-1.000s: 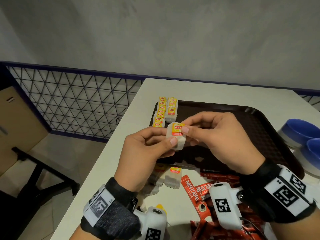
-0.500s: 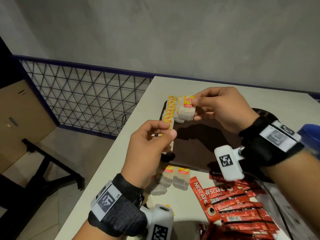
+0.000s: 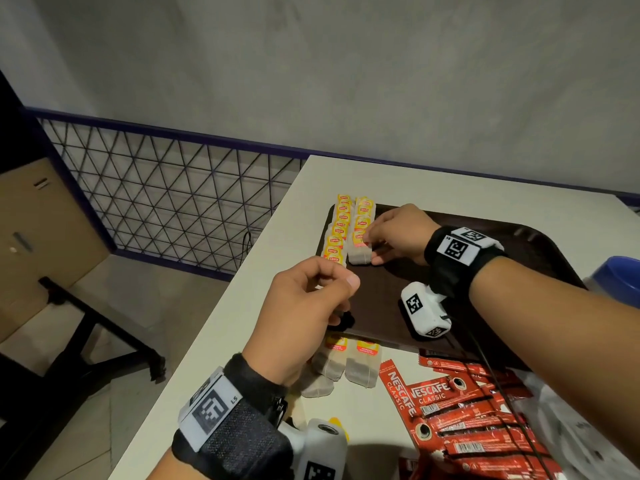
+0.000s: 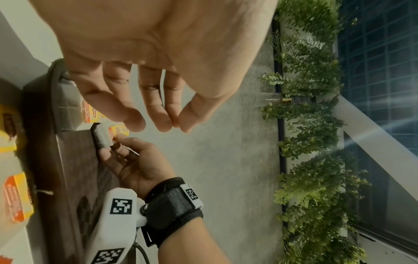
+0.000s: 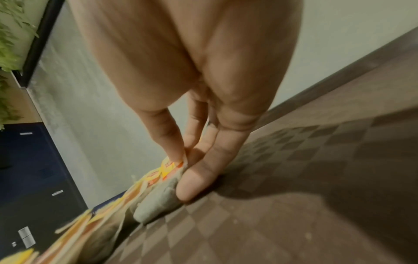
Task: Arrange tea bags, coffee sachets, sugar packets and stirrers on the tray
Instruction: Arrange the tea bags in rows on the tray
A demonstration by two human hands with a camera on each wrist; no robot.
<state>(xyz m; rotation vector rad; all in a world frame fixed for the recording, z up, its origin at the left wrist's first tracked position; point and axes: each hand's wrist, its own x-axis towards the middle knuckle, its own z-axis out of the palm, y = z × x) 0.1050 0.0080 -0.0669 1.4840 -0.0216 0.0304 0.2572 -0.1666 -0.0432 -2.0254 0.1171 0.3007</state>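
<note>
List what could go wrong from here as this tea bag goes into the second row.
1. The right hand pinches the tea bag at the near end of the right-hand row; pulling away could tip it or nudge its overlapping neighbours.
2. The left hand hovers empty beside the left-hand row and might brush it.

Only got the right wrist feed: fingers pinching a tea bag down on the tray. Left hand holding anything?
Observer: No. The left hand hovers at the tray's near left corner, thumb meeting fingertips, nothing visible between them.
Operator: Where does the right hand's tea bag sit?
Observer: The tea bag is nearest in the right of two rows along the tray's left side.
Operator: More left to place?
Observer: Yes, loose tea bags lie on the table just before the tray's near edge.
</note>
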